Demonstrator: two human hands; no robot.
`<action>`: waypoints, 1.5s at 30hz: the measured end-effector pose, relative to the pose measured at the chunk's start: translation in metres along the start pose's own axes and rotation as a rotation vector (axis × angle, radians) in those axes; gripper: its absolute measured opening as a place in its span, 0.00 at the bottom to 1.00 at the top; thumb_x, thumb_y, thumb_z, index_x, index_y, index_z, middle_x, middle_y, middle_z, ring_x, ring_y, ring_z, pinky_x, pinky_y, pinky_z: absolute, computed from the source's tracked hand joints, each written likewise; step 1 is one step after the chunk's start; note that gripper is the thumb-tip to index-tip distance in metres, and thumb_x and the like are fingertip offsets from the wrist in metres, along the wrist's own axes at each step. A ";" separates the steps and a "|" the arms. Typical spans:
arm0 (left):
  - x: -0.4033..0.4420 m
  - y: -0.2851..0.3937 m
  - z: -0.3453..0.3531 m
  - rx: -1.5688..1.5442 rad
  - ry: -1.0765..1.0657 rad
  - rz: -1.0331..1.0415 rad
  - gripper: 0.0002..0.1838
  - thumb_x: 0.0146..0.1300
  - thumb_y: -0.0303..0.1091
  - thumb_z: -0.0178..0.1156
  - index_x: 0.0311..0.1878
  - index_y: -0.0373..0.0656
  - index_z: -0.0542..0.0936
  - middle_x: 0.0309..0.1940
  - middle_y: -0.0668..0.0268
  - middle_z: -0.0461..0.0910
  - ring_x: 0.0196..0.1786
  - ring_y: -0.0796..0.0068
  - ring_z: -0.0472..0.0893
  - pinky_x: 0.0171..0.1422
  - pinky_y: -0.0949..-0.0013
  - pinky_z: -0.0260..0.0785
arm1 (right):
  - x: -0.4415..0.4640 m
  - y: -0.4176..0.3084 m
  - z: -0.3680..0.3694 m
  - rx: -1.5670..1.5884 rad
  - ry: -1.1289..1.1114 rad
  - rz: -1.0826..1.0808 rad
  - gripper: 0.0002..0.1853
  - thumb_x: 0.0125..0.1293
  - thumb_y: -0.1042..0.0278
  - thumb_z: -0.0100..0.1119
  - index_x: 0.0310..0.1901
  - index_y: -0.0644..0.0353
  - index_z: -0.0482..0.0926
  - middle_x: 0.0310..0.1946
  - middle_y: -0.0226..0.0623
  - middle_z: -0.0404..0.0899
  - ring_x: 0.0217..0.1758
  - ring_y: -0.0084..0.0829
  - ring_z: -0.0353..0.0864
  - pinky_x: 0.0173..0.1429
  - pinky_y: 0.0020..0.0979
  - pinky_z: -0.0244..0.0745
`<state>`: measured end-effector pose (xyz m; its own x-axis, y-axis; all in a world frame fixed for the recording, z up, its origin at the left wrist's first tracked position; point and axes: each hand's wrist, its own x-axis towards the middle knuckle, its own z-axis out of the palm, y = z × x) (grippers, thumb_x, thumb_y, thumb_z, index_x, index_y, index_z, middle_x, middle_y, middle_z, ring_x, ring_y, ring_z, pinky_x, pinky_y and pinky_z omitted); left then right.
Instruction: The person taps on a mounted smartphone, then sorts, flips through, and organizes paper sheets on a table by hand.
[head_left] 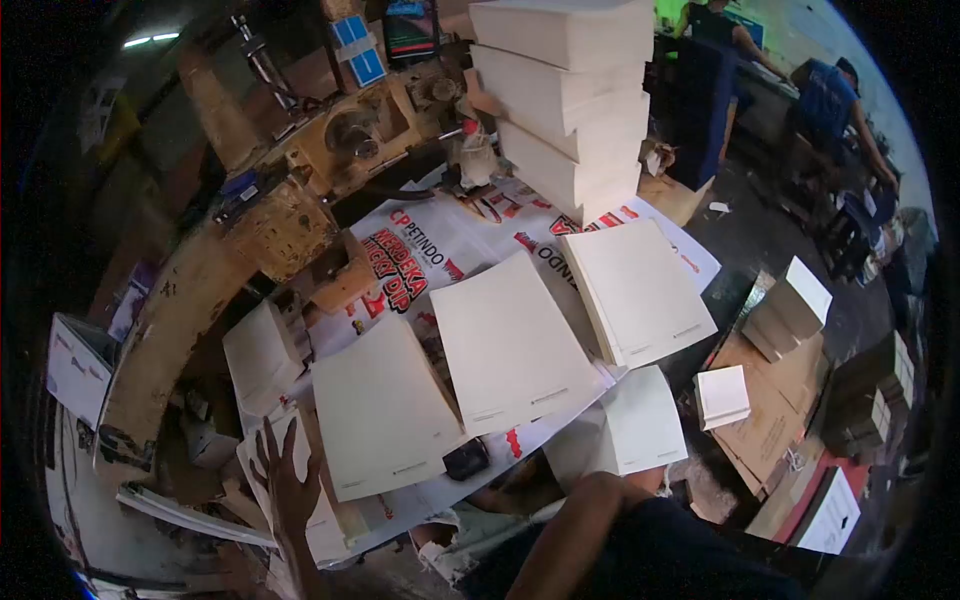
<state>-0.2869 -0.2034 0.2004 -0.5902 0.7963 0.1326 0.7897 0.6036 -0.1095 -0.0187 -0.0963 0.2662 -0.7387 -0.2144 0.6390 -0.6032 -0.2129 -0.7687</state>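
My left hand has its fingers spread over a white paper stack at the lower left; whether it touches is unclear. Right of it lies a large white paper block, then a second and a thicker third. Near my body is a bent white sheet or booklet. Bare skin shows at its lower edge, where my right hand appears mostly hidden; its fingers cannot be made out. A smaller block sits at the left.
Tall paper stacks rise at the back of the printed banner. A worn machine stands behind left. Cardboard with small blocks lies at the right. Two other people are at the back right.
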 end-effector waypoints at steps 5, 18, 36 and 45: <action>-0.011 -0.014 0.065 -0.061 -0.170 -0.202 0.41 0.70 0.45 0.51 0.79 0.50 0.42 0.79 0.51 0.34 0.81 0.52 0.36 0.74 0.28 0.28 | -0.013 -0.001 -0.008 0.041 0.015 0.068 0.12 0.68 0.68 0.60 0.50 0.61 0.78 0.45 0.37 0.84 0.47 0.30 0.84 0.47 0.30 0.82; 0.001 0.097 -0.067 -0.605 0.366 -0.017 0.20 0.68 0.35 0.57 0.60 0.36 0.73 0.55 0.52 0.76 0.58 0.56 0.75 0.66 0.58 0.65 | -0.192 -0.061 -0.111 -1.145 1.155 0.514 0.11 0.57 0.72 0.68 0.43 0.57 0.84 0.40 0.34 0.84 0.38 0.25 0.82 0.40 0.28 0.79; 0.040 0.246 -0.031 -1.398 -0.160 0.301 0.10 0.66 0.31 0.63 0.41 0.32 0.79 0.35 0.62 0.83 0.35 0.76 0.82 0.42 0.71 0.74 | -0.271 -0.137 -0.159 -0.898 1.601 0.639 0.20 0.66 0.66 0.62 0.56 0.67 0.75 0.43 0.42 0.81 0.46 0.34 0.83 0.41 0.34 0.81; -0.001 0.142 -0.053 -0.806 -0.014 0.344 0.38 0.40 0.41 0.80 0.56 0.42 0.75 0.50 0.60 0.76 0.54 0.60 0.76 0.58 0.60 0.70 | -0.213 -0.094 -0.150 -0.874 1.578 0.627 0.25 0.68 0.61 0.61 0.63 0.61 0.72 0.48 0.39 0.81 0.53 0.28 0.76 0.59 0.30 0.69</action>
<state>-0.1654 -0.1203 0.2374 -0.2951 0.9326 0.2076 0.7992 0.1218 0.5886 0.1499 0.1117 0.1979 -0.1380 0.9866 0.0873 0.2316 0.1179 -0.9656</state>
